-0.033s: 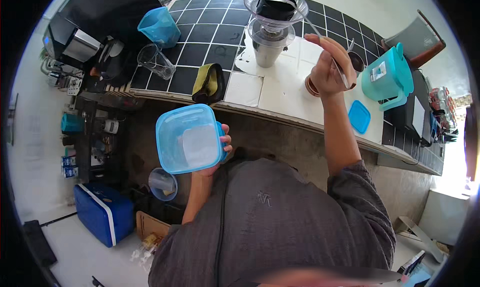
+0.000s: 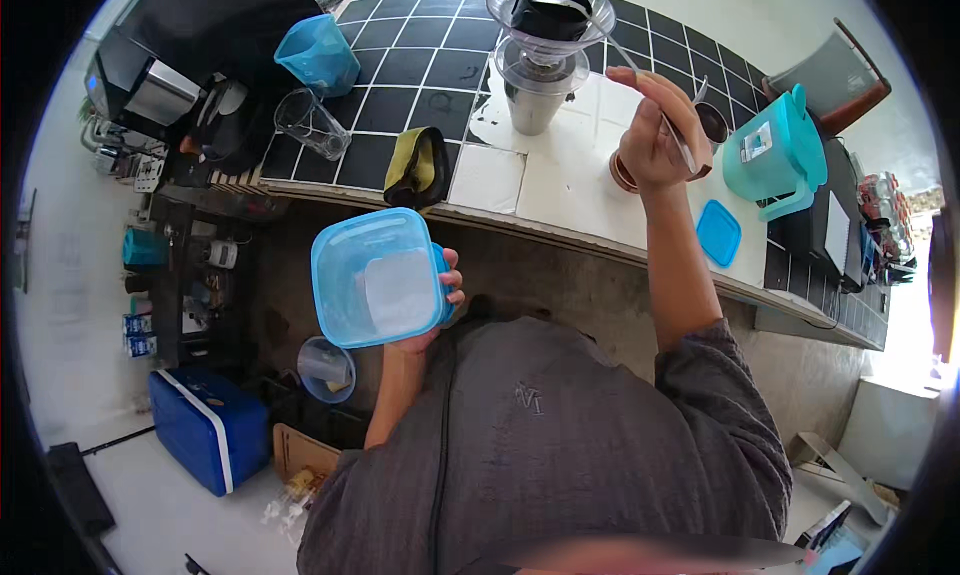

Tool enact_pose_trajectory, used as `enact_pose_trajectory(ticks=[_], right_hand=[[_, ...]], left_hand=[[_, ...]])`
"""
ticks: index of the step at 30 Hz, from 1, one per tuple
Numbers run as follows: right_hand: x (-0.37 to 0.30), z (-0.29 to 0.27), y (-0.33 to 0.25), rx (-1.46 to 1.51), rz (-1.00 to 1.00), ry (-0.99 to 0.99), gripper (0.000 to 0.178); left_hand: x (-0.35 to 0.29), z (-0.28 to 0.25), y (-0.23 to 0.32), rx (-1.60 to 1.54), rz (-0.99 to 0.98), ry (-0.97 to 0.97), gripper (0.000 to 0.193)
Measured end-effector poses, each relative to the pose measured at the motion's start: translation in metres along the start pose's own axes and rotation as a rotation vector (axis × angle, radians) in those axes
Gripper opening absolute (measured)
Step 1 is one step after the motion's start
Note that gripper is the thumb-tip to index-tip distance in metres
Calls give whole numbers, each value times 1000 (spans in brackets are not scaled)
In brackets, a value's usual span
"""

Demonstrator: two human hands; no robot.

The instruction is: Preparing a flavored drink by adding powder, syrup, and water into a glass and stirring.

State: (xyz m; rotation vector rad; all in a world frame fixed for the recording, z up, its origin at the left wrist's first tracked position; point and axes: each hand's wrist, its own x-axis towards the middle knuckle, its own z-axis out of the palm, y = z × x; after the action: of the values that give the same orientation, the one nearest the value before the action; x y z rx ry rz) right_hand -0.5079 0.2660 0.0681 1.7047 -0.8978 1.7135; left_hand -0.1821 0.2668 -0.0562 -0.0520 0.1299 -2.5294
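Right hand point(image 2: 660, 145) is pinching a utensil point(image 2: 687, 157), its long axis slanting from the counter's point(image 2: 575, 195) back toward its front edge; left hand point(image 2: 451, 278) is gripping a container point(image 2: 338, 275), mouth facing up, before that edge.

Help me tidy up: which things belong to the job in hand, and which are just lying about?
Apparently in use:
blue-rimmed container, in the left hand
slim utensil, in the right hand
clear funnel, by the utensil's far end
blue lid, perhaps the container's

Lying about, it seems:
drinking glass
turquoise pitcher
blue cooler
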Motion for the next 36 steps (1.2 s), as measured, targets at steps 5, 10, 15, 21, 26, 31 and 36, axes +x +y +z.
enact_pose_trajectory(ticks=[5,10,15,21,26,31,36], right_hand=[[2,10,5,-22,76,26,15],[28,19,6,-87,341,8,18],[72,28,-3,-272,692,-79,21],[79,20,3,-249,832,-108,34],[80,18,-1,-352,835,-186,28],[83,22,-9,-387,855,-157,34],[84,21,-14,-437,1047,-191,40]], left_hand=[[0,1,0,6,1,9,71],[0,2,1,10,2,11,73],[-3,0,3,2,-4,-3,73],[-9,0,5,-29,-2,3,73],[-11,1,9,-11,0,39,75],[-8,-2,13,-76,-65,-109,84],[-10,-2,19,72,-81,65,77]])
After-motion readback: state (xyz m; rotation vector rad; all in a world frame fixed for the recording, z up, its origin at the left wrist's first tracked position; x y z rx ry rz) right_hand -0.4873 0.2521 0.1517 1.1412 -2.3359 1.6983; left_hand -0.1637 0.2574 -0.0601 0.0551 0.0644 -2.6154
